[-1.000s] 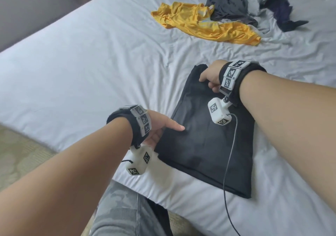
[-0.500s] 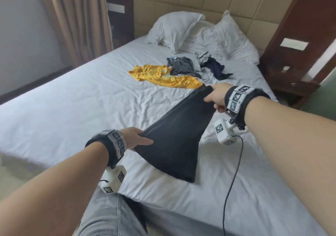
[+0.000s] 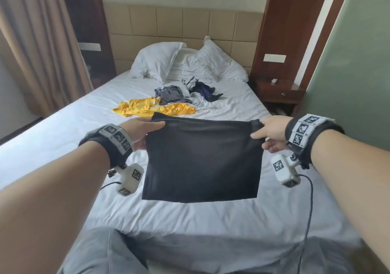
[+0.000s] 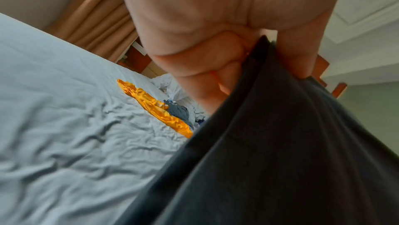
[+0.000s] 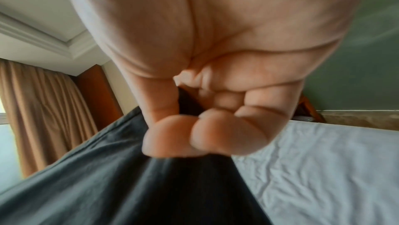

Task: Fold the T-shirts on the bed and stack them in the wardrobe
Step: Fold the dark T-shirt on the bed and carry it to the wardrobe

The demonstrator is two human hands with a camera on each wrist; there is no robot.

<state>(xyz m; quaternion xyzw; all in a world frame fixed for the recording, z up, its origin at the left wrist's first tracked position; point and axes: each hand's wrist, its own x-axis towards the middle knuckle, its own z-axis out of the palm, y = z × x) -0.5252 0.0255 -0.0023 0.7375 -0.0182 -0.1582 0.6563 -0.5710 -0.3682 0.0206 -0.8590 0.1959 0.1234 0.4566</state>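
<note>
Since the earlier frame, the folded black T-shirt (image 3: 201, 161) has been lifted off the bed (image 3: 63, 134) and is now held up in the air, stretched between both hands. Its upper left corner is pinched by the left hand (image 3: 140, 133), thumb on top and fingers underneath. Its bunched upper right corner is gripped by the right hand (image 3: 270, 134) with curled fingers (image 5: 226, 136). The garment hangs as a flat rectangle above the white sheet. Farther up the bed, a crumpled yellow T-shirt (image 3: 147, 109), a grey T-shirt (image 3: 171, 96) and a dark navy garment (image 3: 205, 93) lie unfolded near the pillows (image 3: 160, 60). No wardrobe can be made out.
</note>
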